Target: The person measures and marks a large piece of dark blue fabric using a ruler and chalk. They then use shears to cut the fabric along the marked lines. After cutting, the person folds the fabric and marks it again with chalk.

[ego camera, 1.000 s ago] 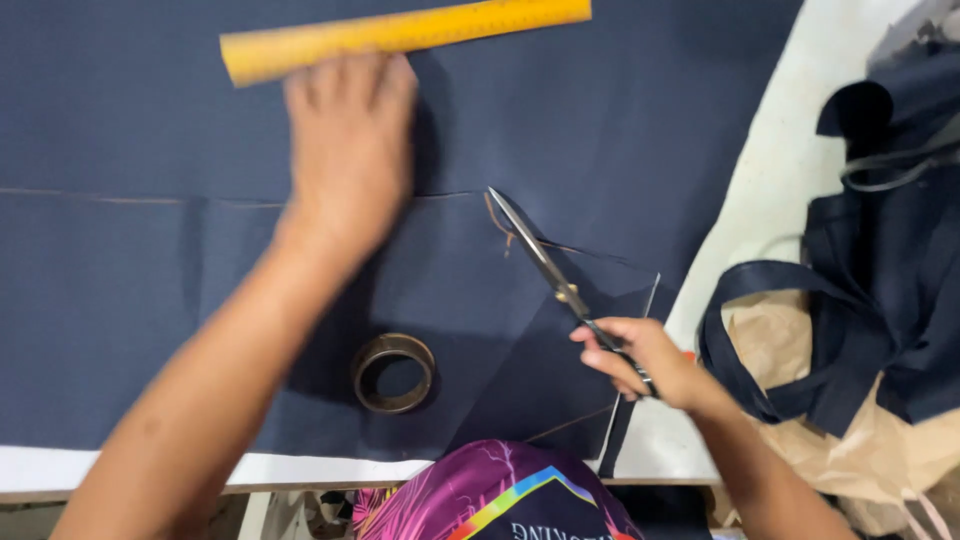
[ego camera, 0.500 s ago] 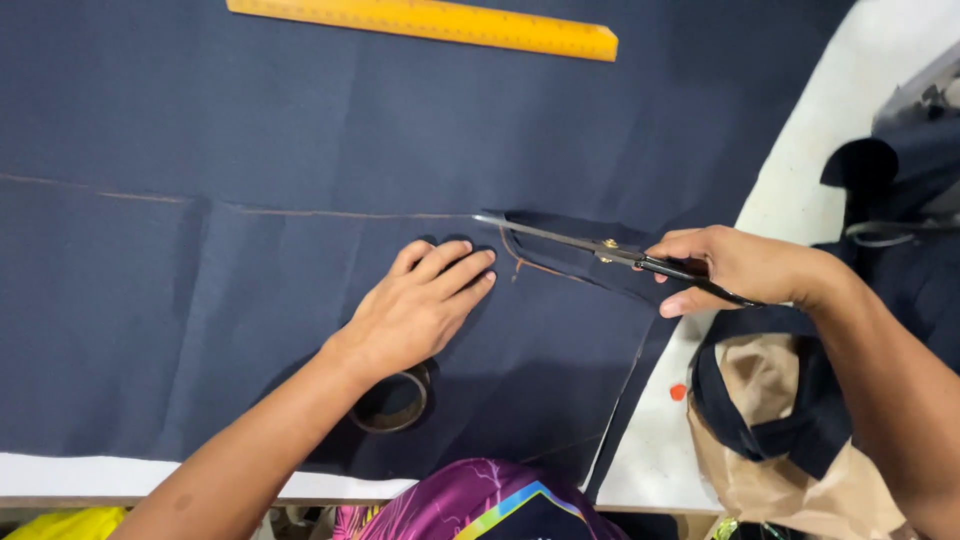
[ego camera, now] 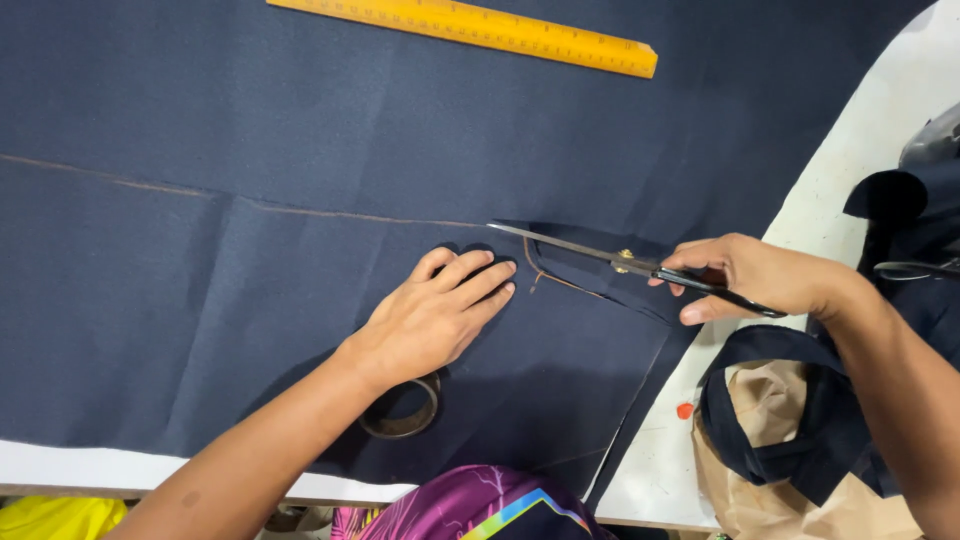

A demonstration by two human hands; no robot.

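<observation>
My right hand (ego camera: 760,275) sits at the right of the frame, its grip closed around the dark handles of the scissors (ego camera: 620,262). The blades point left, pressed nearly together, with the tip at the end of the thin chalk line (ego camera: 250,205) that runs across the dark blue cloth (ego camera: 300,120) from the left edge toward the middle. Behind the blades the cloth is already parted; the cut edge opens as a narrow slit running back to my right hand, and a loose flap of cloth drops from there toward the lower middle of the frame.

My left hand (ego camera: 435,315) lies flat on the cloth just below and left of the scissor tip, fingers spread a little and pressing down, holding nothing. It is near the blades but apart from them. Under my left wrist a roll of tape (ego camera: 400,412) rests on the cloth, partly hidden by my forearm.

A yellow ruler (ego camera: 470,30) lies slanted at the top of the frame, well apart from the cut. Left of the tip the cloth lies broad and bare along the chalk line.

The white bench (ego camera: 860,130) shows along the right and the bottom edge. A heap of dark cloth pieces and brown paper (ego camera: 770,470) sits at the lower right, beside my right forearm, and a small red bit (ego camera: 685,410) lies on the bench near it.
</observation>
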